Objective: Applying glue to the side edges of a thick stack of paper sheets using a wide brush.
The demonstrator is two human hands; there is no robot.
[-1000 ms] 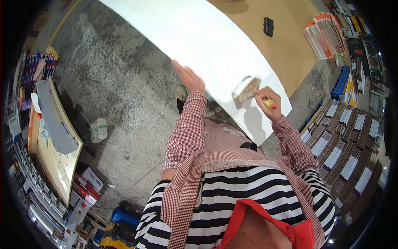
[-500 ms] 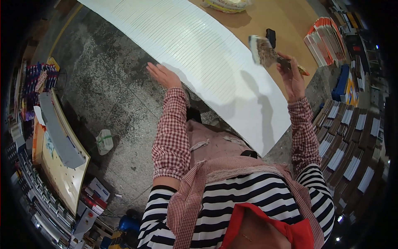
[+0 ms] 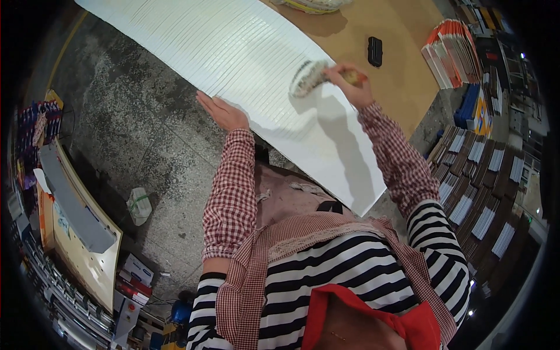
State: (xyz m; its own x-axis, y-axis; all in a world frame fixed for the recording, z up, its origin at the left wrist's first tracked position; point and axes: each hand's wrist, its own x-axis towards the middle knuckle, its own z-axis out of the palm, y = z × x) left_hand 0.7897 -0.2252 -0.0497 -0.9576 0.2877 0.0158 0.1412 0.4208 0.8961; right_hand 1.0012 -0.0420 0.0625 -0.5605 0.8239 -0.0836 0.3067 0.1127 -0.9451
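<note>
Head view: long white sheeting [image 3: 245, 64], crossed by many thin parallel lines, passes between the two hands, with a tan board [image 3: 402, 76] beyond it on the right hand's far side. On that board, a small black case [image 3: 375, 51] sits just past the right hand, and a fanned orange-and-white bundle [image 3: 452, 55] stands farther out the same way. Speckled grey floor [image 3: 163, 128] spreads left of the left hand, where a white bundle with a green band [image 3: 139, 206] lies; brown stacks [image 3: 481, 175] fill the space to the right of the right forearm. A pale container [image 3: 312, 4] ahead of both hands is cut off by the upper edge, as is the sheeting's far end. The brush [image 3: 309, 79] is blurred, and whether its bristles touch the sheeting cannot be told. The left hand [image 3: 224, 114] lies flat, fingers extended, along the sheeting's near edge; its pressure cannot be judged. The right hand [image 3: 353, 87], well apart from it, is closed around the brush handle, over the sheeting's far edge. The brush's long axis runs roughly sideways, bristles toward the left hand's side, handle rightward; the sheeting's slants from ahead of the left hand down toward the right forearm.
</note>
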